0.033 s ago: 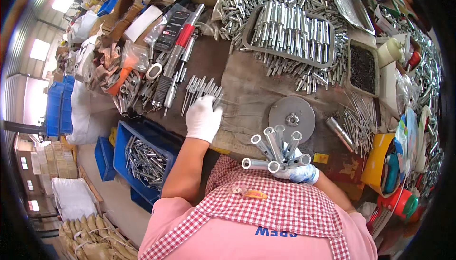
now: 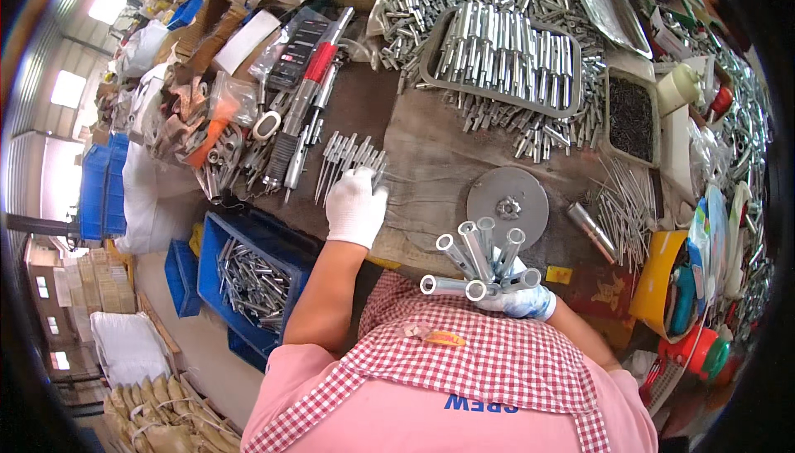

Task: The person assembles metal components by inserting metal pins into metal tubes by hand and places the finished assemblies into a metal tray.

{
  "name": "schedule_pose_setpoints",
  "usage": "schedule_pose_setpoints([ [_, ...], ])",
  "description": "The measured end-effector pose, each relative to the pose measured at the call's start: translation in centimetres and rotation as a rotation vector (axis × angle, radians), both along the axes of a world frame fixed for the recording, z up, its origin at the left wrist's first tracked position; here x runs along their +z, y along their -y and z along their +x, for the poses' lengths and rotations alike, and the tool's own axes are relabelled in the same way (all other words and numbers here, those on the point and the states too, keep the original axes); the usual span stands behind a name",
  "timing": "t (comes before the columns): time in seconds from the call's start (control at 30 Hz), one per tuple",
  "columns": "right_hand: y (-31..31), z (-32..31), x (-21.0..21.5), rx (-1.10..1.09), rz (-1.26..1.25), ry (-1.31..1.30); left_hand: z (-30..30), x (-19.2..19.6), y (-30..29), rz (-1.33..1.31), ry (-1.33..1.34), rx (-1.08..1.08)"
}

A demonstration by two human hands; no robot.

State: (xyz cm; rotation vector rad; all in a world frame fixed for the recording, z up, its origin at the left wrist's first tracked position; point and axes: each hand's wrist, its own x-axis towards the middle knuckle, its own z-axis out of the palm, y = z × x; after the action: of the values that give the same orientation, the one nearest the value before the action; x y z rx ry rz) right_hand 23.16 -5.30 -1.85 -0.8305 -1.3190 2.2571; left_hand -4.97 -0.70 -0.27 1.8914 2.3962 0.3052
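Observation:
My right hand (image 2: pixel 530 298), in a white glove with blue stains, is closed round several shiny metal tubes (image 2: pixel 474 253). The tubes fan out in front of my checked apron, their open ends facing up and outward. My left hand (image 2: pixel 356 206), in a white glove, reaches over the bench at the near end of a row of slim metal rods with pointed ends (image 2: pixel 341 155). Its fingers are curled together against the rods, and whatever lies between the fingertips is hidden. Beyond the tubes, a round grey metal disc (image 2: pixel 513 192) with a small hub lies on the bench.
A tray (image 2: pixel 576 110) of stacked metal tubes rests on a large heap of similar pieces (image 2: pixel 414 6). To its right is a box of dark small parts (image 2: pixel 633 118). Long thin rods (image 2: pixel 623 204) lie near a thick metal cylinder (image 2: pixel 590 233). Blue bins (image 2: pixel 217 233) stand lower left.

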Motion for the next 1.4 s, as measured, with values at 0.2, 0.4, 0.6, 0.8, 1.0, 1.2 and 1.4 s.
schedule_pose_setpoints([
  [0.2, 0.0, -0.1, 0.6, -0.046, 0.003, -0.029, 0.3, 0.6, -1.7, -0.217, 0.041, 0.056],
  [0.4, -0.1, -0.3, -0.1, -0.046, 0.059, -0.092, 0.5, 4.2, -1.0, -0.220, 0.485, -0.028],
  [0.6, -0.1, -0.7, 0.9, 0.001, 0.003, -0.164, 2.9, 7.0, -0.1, 0.261, 1.569, -0.270],
  [0.8, -0.4, -0.7, -0.2, 0.088, 0.161, -0.171, 6.1, 9.4, -0.2, 0.381, 1.734, -0.529],
  [1.0, -0.6, -0.6, -0.4, 0.091, 0.247, -0.123, 8.0, 9.2, -0.1, 0.408, 1.558, -0.665],
  [1.2, -0.9, -0.6, 0.6, 0.114, 0.201, -0.099, 8.0, 8.5, 0.6, 0.513, 1.511, -0.671],
  [1.4, -0.4, -0.9, -0.5, 0.057, 0.204, -0.113, 8.2, 7.6, 1.1, 0.436, 1.555, -0.612],
])
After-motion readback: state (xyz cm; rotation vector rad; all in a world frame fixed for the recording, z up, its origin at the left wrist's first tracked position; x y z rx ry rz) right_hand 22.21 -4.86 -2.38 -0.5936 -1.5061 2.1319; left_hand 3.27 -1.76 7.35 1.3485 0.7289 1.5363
